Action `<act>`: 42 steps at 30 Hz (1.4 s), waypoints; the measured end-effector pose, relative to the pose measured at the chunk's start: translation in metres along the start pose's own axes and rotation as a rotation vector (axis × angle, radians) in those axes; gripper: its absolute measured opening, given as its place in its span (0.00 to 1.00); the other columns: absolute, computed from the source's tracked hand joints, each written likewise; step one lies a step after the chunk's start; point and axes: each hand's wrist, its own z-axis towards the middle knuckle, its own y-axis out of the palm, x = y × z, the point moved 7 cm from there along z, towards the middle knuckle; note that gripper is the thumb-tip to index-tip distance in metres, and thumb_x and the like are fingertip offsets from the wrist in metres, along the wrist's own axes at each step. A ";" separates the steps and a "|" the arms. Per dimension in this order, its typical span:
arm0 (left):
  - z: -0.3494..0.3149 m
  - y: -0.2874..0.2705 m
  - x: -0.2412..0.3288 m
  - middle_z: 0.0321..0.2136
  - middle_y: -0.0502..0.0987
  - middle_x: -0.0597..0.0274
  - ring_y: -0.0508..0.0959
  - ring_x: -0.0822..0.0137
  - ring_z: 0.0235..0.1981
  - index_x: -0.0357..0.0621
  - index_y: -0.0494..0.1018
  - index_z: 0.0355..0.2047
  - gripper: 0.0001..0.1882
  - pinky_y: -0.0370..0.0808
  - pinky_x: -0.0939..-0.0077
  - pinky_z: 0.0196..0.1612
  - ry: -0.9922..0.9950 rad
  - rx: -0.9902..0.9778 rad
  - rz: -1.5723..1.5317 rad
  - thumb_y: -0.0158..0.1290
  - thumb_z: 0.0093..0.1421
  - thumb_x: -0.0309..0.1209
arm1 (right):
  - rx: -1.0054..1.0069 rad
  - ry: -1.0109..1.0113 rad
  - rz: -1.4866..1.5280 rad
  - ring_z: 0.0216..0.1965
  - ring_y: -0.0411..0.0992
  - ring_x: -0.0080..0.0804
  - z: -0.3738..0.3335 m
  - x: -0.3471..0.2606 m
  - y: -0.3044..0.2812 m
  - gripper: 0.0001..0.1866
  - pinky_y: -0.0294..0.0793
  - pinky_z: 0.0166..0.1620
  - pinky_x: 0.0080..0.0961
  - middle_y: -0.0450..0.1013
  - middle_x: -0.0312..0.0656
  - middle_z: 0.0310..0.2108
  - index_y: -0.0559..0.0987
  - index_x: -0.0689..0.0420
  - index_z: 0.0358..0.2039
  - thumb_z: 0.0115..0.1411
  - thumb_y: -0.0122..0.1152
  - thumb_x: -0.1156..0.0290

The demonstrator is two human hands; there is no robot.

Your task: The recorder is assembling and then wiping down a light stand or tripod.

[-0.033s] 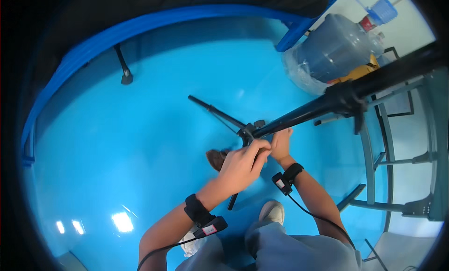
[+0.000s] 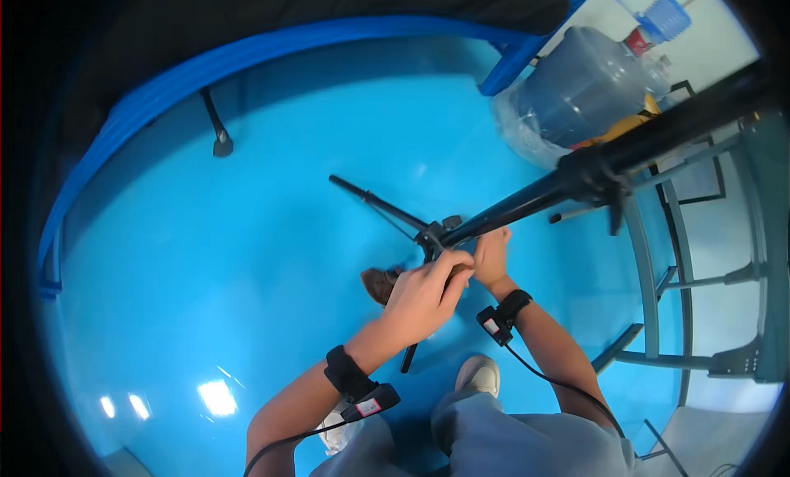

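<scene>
Pale shoes [image 2: 478, 376] planted, left hand [image 2: 424, 300] curled at the hub end of a black tripod stand [image 2: 527, 201], right hand [image 2: 491, 259] just beside it. Can't tell from here what either's gripping. Stand's over the blue floor [image 2: 271, 255], water jug [image 2: 576, 86] beyond.
</scene>
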 end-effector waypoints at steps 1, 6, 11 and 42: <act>-0.002 0.001 0.000 0.25 0.77 0.55 0.78 0.61 0.24 0.41 0.64 0.44 0.11 0.72 0.72 0.28 0.049 0.021 -0.020 0.48 0.61 0.24 | -0.001 0.000 0.020 0.42 0.65 0.43 -0.002 -0.003 -0.001 0.17 0.52 0.52 0.40 0.67 0.46 0.36 0.70 0.60 0.38 0.62 0.32 0.66; -0.019 0.011 -0.024 0.43 0.74 0.53 0.77 0.64 0.39 0.42 0.59 0.52 0.18 0.73 0.71 0.42 -0.031 -0.223 -0.161 0.42 0.61 0.20 | -0.123 0.062 0.125 0.47 0.64 0.46 0.006 -0.012 -0.005 0.15 0.56 0.53 0.38 0.67 0.48 0.43 0.70 0.59 0.46 0.63 0.42 0.66; -0.040 0.033 -0.021 0.45 0.74 0.53 0.77 0.60 0.41 0.43 0.58 0.54 0.19 0.72 0.69 0.46 -0.086 -0.375 -0.188 0.41 0.62 0.21 | -0.223 0.006 0.166 0.53 0.61 0.54 0.003 -0.038 -0.042 0.27 0.62 0.53 0.42 0.60 0.52 0.53 0.64 0.60 0.53 0.56 0.57 0.64; -0.145 -0.037 -0.097 0.42 0.68 0.48 0.71 0.51 0.41 0.38 0.64 0.39 0.11 0.72 0.64 0.37 -0.385 0.143 0.267 0.53 0.58 0.26 | -0.604 -0.593 0.201 0.28 0.70 0.36 -0.070 -0.094 -0.010 0.13 0.70 0.30 0.30 0.67 0.39 0.27 0.72 0.57 0.28 0.48 0.62 0.63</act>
